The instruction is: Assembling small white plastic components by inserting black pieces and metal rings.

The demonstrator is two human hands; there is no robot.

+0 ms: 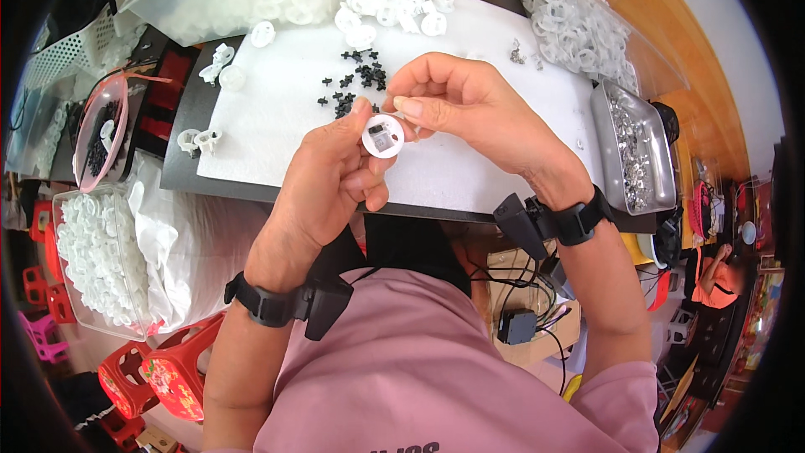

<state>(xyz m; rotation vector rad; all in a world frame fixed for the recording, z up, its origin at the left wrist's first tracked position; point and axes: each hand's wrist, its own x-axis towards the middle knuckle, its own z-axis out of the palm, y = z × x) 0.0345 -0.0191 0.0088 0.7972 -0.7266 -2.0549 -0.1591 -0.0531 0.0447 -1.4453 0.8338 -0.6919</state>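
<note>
My left hand (329,159) is closed on a small round white plastic part (383,141), held up over the near edge of the table. Inside its open face sit a black piece, a metallic plate and a small reddish spot. Just to its right, the thumb and fingers of my right hand (478,105) pinch together at the part's upper rim. What lies between those fingertips is too small to make out. Loose black cross-shaped pieces (369,75) lie just beyond my hands on a white foam sheet (268,117).
White plastic caps (386,8) are heaped at the far side. A bag of clear rings (574,17) lies far right, above a metal tray (607,151) of small metal pieces. A bin of white parts (101,256) stands left, near red stools (178,373). Another person (715,281) is at far right.
</note>
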